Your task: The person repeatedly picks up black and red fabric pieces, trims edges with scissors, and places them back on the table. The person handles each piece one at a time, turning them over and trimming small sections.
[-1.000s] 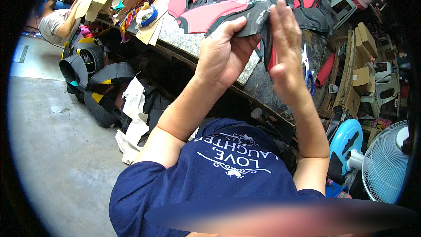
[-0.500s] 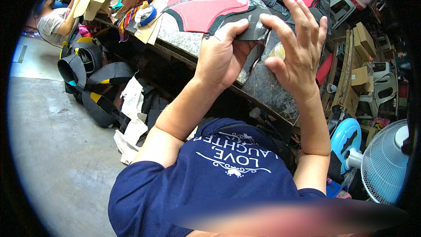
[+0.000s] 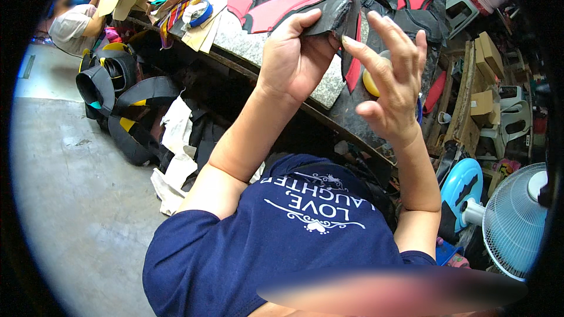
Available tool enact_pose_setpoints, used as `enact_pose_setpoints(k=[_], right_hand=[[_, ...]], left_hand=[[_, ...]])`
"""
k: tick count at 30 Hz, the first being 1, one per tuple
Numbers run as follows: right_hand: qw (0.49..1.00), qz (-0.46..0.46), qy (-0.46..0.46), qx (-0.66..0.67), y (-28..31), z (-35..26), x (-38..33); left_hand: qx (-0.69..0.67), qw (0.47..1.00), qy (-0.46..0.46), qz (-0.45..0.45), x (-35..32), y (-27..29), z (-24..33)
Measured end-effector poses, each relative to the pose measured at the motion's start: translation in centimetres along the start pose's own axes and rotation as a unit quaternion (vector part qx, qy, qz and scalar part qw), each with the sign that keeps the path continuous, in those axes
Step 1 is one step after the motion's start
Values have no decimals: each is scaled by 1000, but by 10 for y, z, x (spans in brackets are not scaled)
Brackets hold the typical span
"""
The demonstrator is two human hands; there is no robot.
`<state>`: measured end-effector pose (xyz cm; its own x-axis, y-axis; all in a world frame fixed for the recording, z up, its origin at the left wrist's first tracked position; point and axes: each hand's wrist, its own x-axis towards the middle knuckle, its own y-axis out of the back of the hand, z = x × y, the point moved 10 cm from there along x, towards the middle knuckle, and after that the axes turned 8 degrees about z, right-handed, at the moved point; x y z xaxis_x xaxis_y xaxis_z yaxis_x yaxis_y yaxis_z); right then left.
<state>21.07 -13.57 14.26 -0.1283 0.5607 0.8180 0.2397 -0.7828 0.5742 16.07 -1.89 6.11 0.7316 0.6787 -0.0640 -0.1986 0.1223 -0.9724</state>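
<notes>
Left hand (image 3: 294, 58) clasps a bent pink-and-black fabric-like panel (image 3: 335, 13) under its thumb; right hand (image 3: 389, 79), empty and loosely spread, index fingertip near the panel's edge

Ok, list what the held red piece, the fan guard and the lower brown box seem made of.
Held red piece: perhaps foam or fabric, matte; it curves softly.
Fan guard: smooth coated wire or plastic, by its thin ribs; unclear which.
Lower brown box: likely cardboard, dull with flat panels.
</notes>
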Motion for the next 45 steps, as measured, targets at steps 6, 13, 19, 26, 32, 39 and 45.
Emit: enact_pose_setpoints(k=[6,13,19,26,32,39,45], right_hand=[[999,25,-36,-1,-3,5,3],[991,63,-12,119,13,2,12],[996,-6,-3,-90,1,5,14],[954,38,-103,279,0,19,9],[796,8,-349,495,-36,61,-30],[839,-23,-359,408,-19,84,-40],[951,-206,-230,-33,1,118,-52]], left_hand=[[-42,997,44,-50,0,1,-11],[12,1000,5,-7,-7,8,-2],[76,997,-10,-5,-16,8,-6],[-66,989,119,-53,-3,2,2],[1,994,64,-84,-10,0,-11],[504,860,-58,-62,-20,9,-23],[448,887,-114,4,-18,15,9]])
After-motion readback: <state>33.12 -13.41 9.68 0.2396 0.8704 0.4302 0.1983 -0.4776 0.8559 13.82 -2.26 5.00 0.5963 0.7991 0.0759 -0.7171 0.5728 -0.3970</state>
